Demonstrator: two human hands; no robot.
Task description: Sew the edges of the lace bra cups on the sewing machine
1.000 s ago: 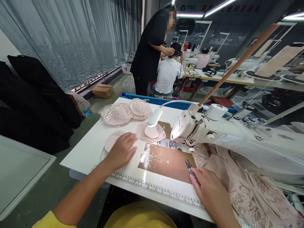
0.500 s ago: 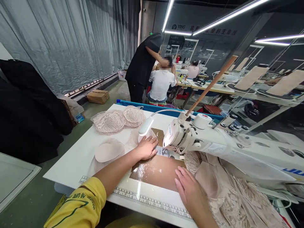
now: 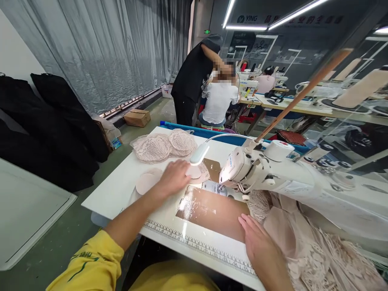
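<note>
The left hand (image 3: 174,178) is reaching to the lace cup (image 3: 204,173) near the lamp (image 3: 199,155), the right hand (image 3: 261,242) is resting at the brown plate (image 3: 209,210) — either grip's closure or hold I cannot tell — so hasty lifting could be knocking the lamp.

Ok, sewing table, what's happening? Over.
Left hand at lace cup. Right hand on brown plate. Lamp hangs over the cup.

A pale pink lace cup (image 3: 204,173) lies beside the sewing machine (image 3: 238,163), partly hidden.

Bright lamp (image 3: 199,155), panel (image 3: 214,212) glare, dim wall (image 3: 318,40)
</note>
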